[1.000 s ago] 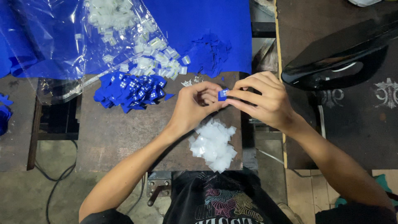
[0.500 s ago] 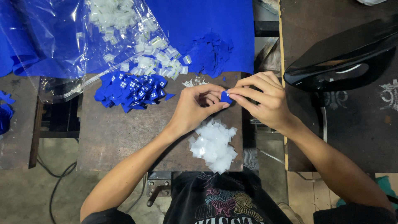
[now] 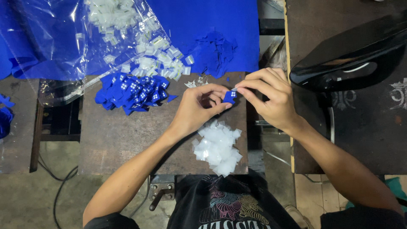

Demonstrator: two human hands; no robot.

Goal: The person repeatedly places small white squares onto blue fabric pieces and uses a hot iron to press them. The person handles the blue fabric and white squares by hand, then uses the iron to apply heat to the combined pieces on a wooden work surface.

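My left hand (image 3: pixel 198 109) pinches a small blue fabric square (image 3: pixel 229 97) above the brown table (image 3: pixel 123 140). My right hand (image 3: pixel 271 99) meets it from the right, its thumb and forefinger closed on a thin white strip at the square's top corner. Just below both hands lies a pile of white translucent backing pieces (image 3: pixel 217 147). To the left sits a heap of blue squares with white dots (image 3: pixel 133 91).
A clear plastic bag (image 3: pixel 80 38) spills small white sticker pieces (image 3: pixel 161 63) over blue cloth (image 3: pixel 203 21). Plain blue fabric scraps (image 3: pixel 216 51) lie behind my hands. A black glossy machine part (image 3: pixel 352 59) stands at the right over a dark table.
My right hand's fingers shifted up to the square's top corner and now pull a white strip off it. The left hand has barely moved.
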